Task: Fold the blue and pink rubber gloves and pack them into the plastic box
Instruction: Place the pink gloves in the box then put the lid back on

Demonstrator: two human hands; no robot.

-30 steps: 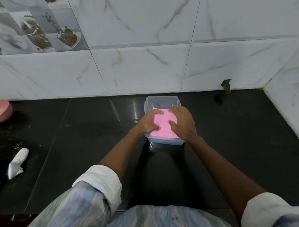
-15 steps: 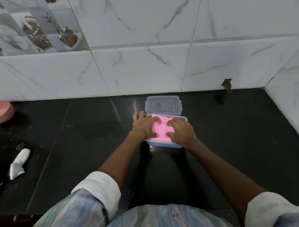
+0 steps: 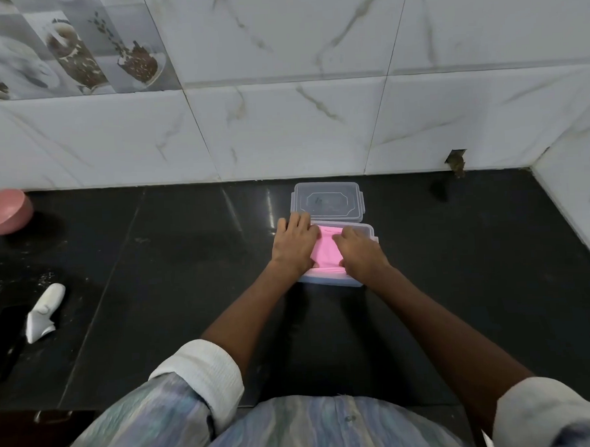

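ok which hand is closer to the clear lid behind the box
Left. The left hand lies with its fingertips right at the near edge of the lid. The right hand presses the pink glove nearer the person, clearly short of the lid.

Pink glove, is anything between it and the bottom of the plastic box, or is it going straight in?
Nothing visible blocks it. The pink glove already lies inside the plastic box, pressed down by the left hand and the right hand. The lid lies off, just behind the box. What lies under the glove is hidden.
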